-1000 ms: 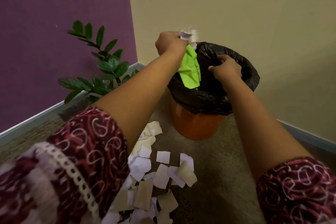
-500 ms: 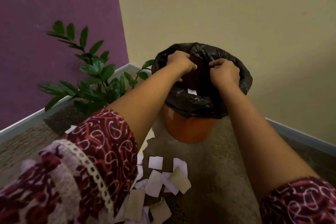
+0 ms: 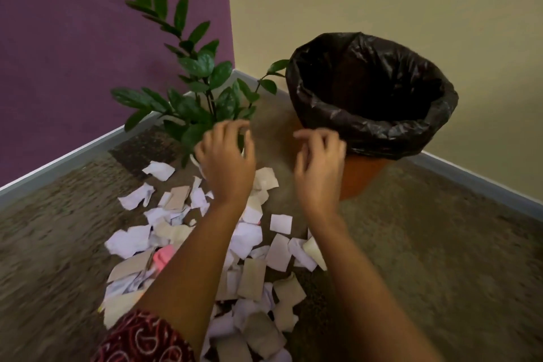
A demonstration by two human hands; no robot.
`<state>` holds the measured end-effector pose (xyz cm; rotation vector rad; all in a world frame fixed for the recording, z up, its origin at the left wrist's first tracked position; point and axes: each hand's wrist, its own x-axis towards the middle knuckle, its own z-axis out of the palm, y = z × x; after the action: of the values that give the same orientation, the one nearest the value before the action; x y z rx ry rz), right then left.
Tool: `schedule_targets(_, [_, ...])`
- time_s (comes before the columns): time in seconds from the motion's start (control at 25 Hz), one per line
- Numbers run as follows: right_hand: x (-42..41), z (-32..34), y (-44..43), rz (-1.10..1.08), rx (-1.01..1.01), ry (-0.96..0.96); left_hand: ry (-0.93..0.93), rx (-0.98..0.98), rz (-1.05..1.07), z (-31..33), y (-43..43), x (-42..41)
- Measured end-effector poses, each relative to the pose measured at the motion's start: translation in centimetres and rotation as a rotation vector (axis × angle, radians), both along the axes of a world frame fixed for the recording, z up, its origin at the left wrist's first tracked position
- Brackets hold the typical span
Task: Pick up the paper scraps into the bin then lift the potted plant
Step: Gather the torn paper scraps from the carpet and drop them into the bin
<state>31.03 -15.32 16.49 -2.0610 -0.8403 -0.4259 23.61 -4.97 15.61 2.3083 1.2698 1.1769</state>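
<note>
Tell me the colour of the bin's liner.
Black liner, over an orange bin; head view.

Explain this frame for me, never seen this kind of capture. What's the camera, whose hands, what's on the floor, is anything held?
There is no robot here. A person wears one wide-angle camera on the head, looking forward and down, so you see their own two bare arms reaching out from the bottom of the picture.

The left hand and the right hand hang in the air with fingers loosely spread. Neither holds anything.

Below them, on a brown carpet, lies a pile of paper scraps: mostly white and tan pieces, with one pink one.

In the corner of the room stands an orange bin lined with a black bag. What is inside is too dark to tell. To its left is the potted plant; its pot is mostly hidden behind the left hand.
</note>
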Motion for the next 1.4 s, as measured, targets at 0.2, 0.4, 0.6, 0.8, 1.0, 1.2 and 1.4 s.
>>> schedule_targets(0.2, [-1.2, -10.9, -2.3, -0.111, -0.567, 0.396, 0.253, -0.234, 0.207, -8.8, 0.2, -7.4])
schedule_targets(0.4, [-2.1, -17.0, -5.5, -0.262, -0.738, 0.664, 0.536, -0.543, 0.476, -14.0, 0.9, -13.1])
schedule_targets(0.6, [-4.0, -17.9, -3.3, -0.111, -0.751, 0.682, 0.325, -1.047, 0.638, -14.5, 1.0, -13.9])
schedule_targets(0.8, [-5.0, -15.2, -1.5, 0.189, -0.463, 0.622, 0.416, -0.826, 0.125, -14.6, 1.3, -12.0])
schedule_targets(1.0, [-12.9, -14.4, -2.0, 0.551, -0.557, -0.037, 0.043, -0.792, 0.036, -11.5, 1.6, -9.7])
schedule_targets(1.2, [-15.3, -18.6, -3.6, 0.821, -0.788, -0.486, 0.139, -0.647, 0.097, -10.8, 1.5, -9.5])
schedule_targets(1.4, [-10.7, -17.1, -1.5, 0.577, -0.97, -0.297, 0.176, -0.537, 0.105, -10.9, 1.9, -10.8])
